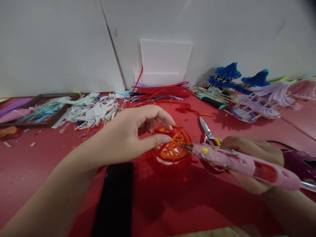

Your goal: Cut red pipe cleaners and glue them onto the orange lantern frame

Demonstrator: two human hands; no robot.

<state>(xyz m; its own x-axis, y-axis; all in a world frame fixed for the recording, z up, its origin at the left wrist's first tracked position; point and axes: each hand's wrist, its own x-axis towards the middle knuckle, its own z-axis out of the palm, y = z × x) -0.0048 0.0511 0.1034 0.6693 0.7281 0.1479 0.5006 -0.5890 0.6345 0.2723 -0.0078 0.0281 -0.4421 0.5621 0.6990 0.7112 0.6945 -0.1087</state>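
A round openwork piece (184, 152) in orange and red, with spokes across it, stands on the red table below my hands. My left hand (138, 133) is over its left side, the thumb and index finger curved toward each other with a gap between them. The thumb tip is at the piece's centre; whether it touches is unclear. In my right hand (249, 149) is a pink glue gun (229, 160), its metal nozzle pointing left at the middle of the piece, close to my left thumb tip.
A black phone (116, 197) lies at the near left. Scissors (206, 127) are right of the piece. Red stems (160, 93), white scraps (95, 110) and a framed tray (46, 124) lie behind. Blue (227, 73) and lilac (274, 93) tiered models stand at the right.
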